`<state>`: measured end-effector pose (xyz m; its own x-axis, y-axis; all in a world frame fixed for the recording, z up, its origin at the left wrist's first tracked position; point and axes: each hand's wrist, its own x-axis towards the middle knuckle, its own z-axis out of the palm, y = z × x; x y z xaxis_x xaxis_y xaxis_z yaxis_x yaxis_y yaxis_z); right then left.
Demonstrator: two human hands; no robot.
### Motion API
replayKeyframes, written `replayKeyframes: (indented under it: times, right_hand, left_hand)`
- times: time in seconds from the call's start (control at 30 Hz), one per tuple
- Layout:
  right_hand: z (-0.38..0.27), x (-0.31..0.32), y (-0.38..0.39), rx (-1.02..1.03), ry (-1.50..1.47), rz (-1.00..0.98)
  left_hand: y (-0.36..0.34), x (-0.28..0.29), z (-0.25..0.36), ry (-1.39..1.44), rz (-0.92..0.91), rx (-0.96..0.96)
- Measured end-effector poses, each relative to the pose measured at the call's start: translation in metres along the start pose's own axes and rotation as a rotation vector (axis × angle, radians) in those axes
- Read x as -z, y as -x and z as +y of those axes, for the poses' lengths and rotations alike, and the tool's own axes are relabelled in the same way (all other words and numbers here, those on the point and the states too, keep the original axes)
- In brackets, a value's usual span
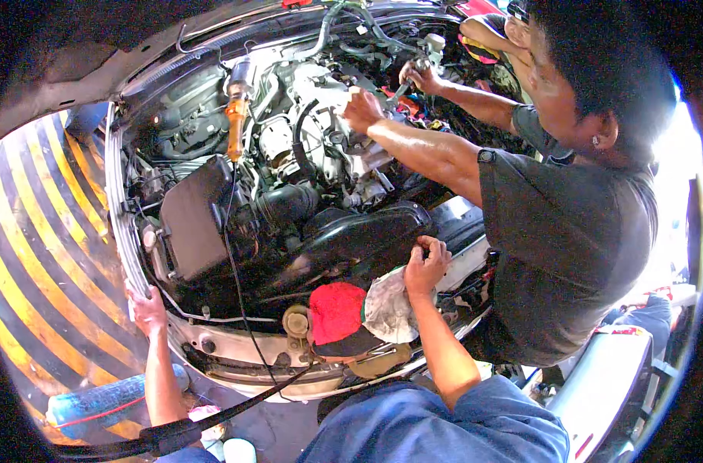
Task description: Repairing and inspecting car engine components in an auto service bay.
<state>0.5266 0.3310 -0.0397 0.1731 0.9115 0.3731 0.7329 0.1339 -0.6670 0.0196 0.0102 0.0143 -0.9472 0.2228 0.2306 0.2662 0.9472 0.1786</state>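
Two hands are working apart here: the right hand (426,265) is closing its fingers on the edge of a black plastic engine cover (359,235), while the left hand (145,307) is wrapping around the front rim of the engine bay (116,208), bracing there. The cover is lying just ahead of the right hand, its long axis running left to right across the bay and tilting up toward the right, so the right hand is far nearer; the left is sitting well off at the bay's left corner. A whitish rag (388,307) and a red cap (337,312) are resting just below the right wrist. Beyond, a co-worker's hands (364,109) are busy deeper over the engine (320,131), near an orange work light (236,123).
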Motion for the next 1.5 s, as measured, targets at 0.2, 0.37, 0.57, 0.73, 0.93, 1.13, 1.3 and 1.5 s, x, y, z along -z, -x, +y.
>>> replayKeyframes:
  times: [0.2, 0.37, 0.57, 0.73, 0.93, 1.13, 1.3, 1.5]
  right_hand:
    - [-0.002, 0.0, 0.0, -0.003, 0.016, 0.004]
    - [-0.002, 0.0, -0.001, 0.018, 0.029, 0.023]
    - [-0.001, 0.001, -0.002, 0.056, 0.001, 0.018]
    - [-0.004, 0.003, 0.0, 0.056, 0.019, 0.02]
    - [-0.004, 0.003, 0.0, 0.067, 0.004, 0.025]
    - [-0.002, 0.001, -0.001, 0.06, -0.009, 0.03]
    - [0.0, -0.002, -0.001, 0.027, 0.001, 0.043]
    - [-0.001, -0.001, 0.0, 0.031, -0.027, 0.041]
  left_hand:
    - [-0.001, -0.005, -0.003, 0.0, 0.075, -0.041]
    - [-0.004, -0.008, -0.003, -0.094, -0.012, 0.074]
    - [0.0, -0.001, 0.003, -0.033, 0.032, 0.02]
    - [0.003, 0.007, 0.01, -0.025, -0.007, 0.032]
    - [0.006, 0.012, 0.013, -0.025, -0.001, -0.001]
    - [0.003, 0.006, 0.006, -0.001, 0.052, -0.06]
    - [0.006, 0.013, 0.012, -0.006, 0.0, -0.023]
    - [0.008, 0.016, 0.016, -0.011, 0.034, -0.054]
